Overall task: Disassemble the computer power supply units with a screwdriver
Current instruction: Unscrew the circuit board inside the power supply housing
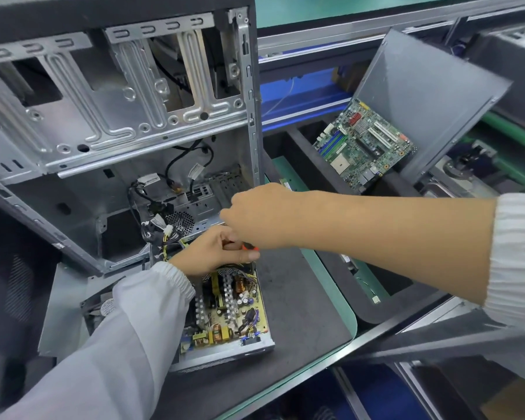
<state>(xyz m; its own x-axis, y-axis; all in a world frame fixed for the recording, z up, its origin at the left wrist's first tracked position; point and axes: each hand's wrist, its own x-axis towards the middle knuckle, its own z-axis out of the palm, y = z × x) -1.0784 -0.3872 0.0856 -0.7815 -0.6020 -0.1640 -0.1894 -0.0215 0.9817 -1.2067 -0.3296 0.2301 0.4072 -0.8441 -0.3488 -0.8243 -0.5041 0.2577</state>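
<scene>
This is an electronics teardown workshop, a production-line sort of place rather than a home bench. The stripped computer case (119,116) standing open on the dark foam mat (300,298) says as much: bare steel bays, loose cables hanging inside. Just in front of the case lies an opened power supply unit (231,310) with its circuit board exposed. To the right of the case, a pulled motherboard (365,144) leans in a foam tray against a grey metal panel (428,95). Beyond the case run aluminium rails (346,34) and green-surfaced conveyor lanes (512,131). The worker's white elastic-cuffed sleeve (152,301) looks like factory clothing.
</scene>
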